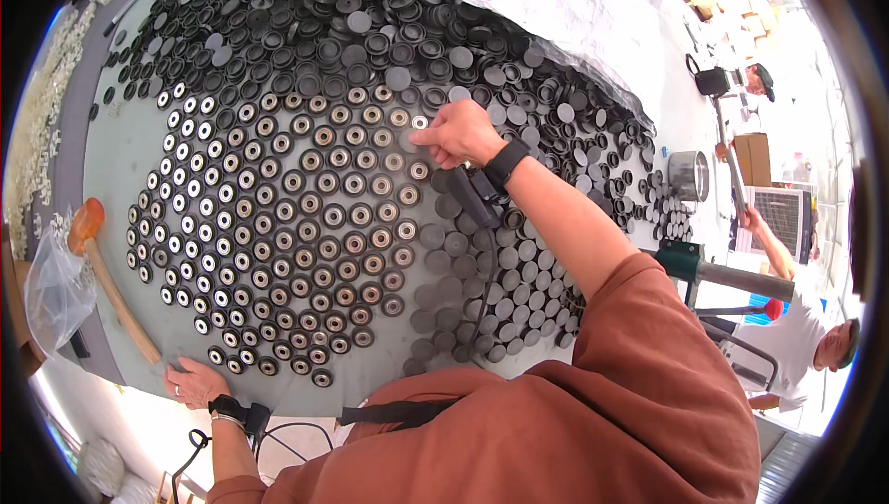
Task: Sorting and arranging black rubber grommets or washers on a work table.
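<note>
Right hand: fingers drawn narrow at the right edge of the metal-centred black rings arrayed on the tabletop; whether they grip anything cannot be told. Left hand: spread at the near-left edge, beside the mallet. Far: heaped dark caps.

The right fingers hide whatever they may hold, and the top edge crops black caps.
</note>
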Demonstrator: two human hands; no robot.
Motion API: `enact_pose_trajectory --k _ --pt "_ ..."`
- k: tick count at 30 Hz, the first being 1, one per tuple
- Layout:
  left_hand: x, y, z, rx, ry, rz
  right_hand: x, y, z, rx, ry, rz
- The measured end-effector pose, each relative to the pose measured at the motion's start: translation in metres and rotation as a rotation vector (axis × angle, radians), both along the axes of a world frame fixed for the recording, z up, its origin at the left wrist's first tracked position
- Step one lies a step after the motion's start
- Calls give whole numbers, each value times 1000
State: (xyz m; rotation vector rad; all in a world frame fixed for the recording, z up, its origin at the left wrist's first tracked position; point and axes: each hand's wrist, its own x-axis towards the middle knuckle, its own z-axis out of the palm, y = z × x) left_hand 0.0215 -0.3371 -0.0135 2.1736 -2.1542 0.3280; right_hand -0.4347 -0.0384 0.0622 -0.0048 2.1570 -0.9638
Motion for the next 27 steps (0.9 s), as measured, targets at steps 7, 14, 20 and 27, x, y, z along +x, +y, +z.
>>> enact_pose_trajectory --k 7,14,20,27 --pt "1 -2 -3 17 -35 20 37 6 -14 -123 846 463" --pt "2 -2 -1 66 -70 77 4 59 1 125 687 472" --pt "0 -4 -3 76 -64 87 -66 35 3 53 1151 124" --pt "-1 0 3 72 -79 69 -104 -12 5 193 1136 328"
